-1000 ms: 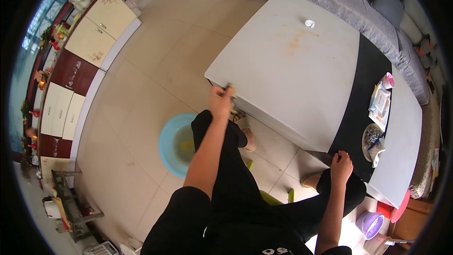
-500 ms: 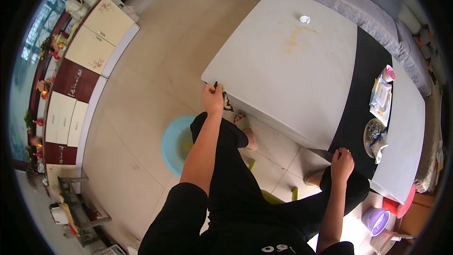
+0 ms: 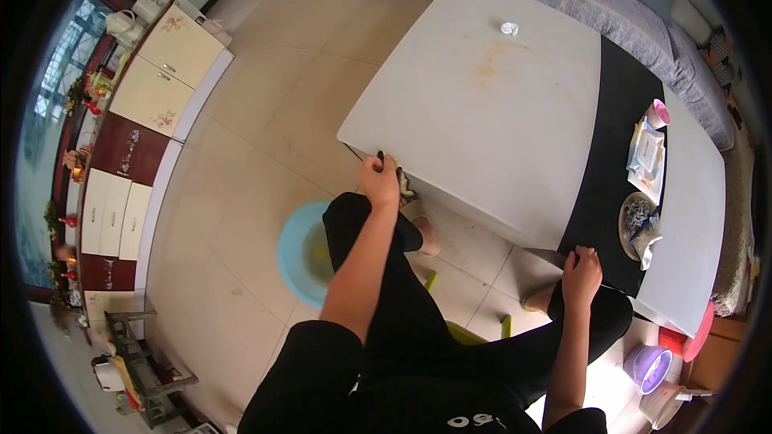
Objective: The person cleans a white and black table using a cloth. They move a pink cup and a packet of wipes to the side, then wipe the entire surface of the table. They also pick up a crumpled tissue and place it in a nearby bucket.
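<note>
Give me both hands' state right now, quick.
Left hand: closed, holding a dark-and-yellowish thing.
Right hand: loosely curled; can't tell whether it holds anything.

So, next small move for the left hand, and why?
Probably lift the left hand over the edge onto the white table: its grip holds a crumpled dark-and-pale item beside that edge, while a brownish stain lies uncovered on top.
</note>
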The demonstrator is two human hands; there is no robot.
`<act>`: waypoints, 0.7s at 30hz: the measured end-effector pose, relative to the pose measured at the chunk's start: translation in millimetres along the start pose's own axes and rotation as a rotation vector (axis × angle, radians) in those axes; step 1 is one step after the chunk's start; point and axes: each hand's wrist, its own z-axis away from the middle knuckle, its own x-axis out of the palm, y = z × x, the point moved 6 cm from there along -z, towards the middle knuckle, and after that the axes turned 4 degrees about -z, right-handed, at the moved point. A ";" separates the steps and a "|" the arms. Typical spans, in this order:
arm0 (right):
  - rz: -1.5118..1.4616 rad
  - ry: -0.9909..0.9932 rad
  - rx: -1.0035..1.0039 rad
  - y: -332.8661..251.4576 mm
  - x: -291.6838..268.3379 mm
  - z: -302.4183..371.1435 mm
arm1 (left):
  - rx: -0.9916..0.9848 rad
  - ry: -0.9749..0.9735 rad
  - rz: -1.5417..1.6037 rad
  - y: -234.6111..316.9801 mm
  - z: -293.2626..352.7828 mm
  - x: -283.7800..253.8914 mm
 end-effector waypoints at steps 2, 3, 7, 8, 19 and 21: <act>0.004 -0.004 0.027 -1.0 3.3 -0.5 | 0.083 0.020 0.022 -0.2 26.7 13.2; 0.016 -0.010 0.044 0.8 4.0 0.3 | 0.085 -0.069 -0.035 7.4 44.2 23.8; 0.010 -0.038 0.081 4.3 2.5 -5.4 | 0.279 -0.191 -0.088 26.7 32.0 23.5; -0.002 -0.052 0.097 5.8 1.5 -5.1 | 0.217 -0.163 -0.121 15.1 10.7 17.4; -0.024 -0.057 0.106 8.5 2.1 -5.1 | 0.187 -0.216 -0.047 27.0 39.4 22.5; -0.064 -0.055 0.105 8.1 -2.3 -3.6 | 0.018 -0.173 -0.056 24.3 7.0 5.0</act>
